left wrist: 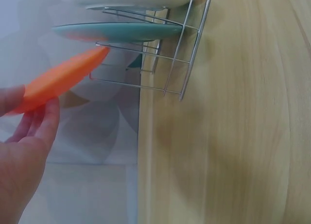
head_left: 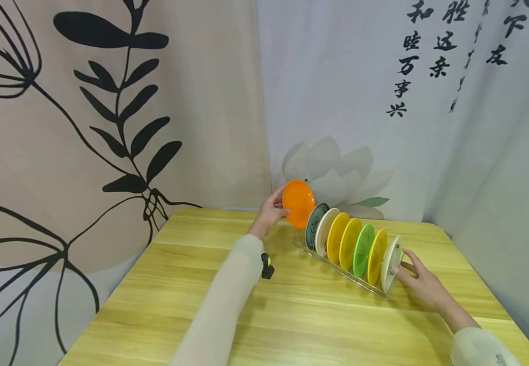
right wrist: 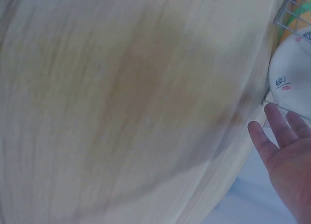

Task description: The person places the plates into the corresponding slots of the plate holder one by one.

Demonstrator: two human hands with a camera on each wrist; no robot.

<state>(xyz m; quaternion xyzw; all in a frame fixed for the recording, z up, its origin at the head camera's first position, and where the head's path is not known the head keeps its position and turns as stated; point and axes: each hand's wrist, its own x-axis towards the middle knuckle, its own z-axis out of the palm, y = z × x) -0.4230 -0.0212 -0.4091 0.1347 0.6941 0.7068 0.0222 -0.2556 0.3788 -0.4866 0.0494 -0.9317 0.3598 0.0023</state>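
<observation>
My left hand (head_left: 271, 211) pinches an orange plate (head_left: 299, 203) by its edge, at the far left end of a wire dish rack (head_left: 338, 268). In the left wrist view the plate tilts, its far edge close to the rack's end wires; whether they touch I cannot tell. Several plates stand on edge in the rack: a blue-grey patterned one (head_left: 316, 226), a cream one (head_left: 325, 231), yellow ones, a green one (head_left: 363, 250) and, nearest, a white one (head_left: 391, 264) with small markings. Beside that white plate is my right hand (head_left: 422, 284), fingers spread and fairly straight at the rack's near end.
The rack stands on a wooden table (head_left: 164, 295), running from back left to front right. A printed curtain (head_left: 218, 101) hangs behind the table, and a pale one (head_left: 507, 203) hangs along its right side. A small black device (head_left: 267, 267) sits at my left wrist.
</observation>
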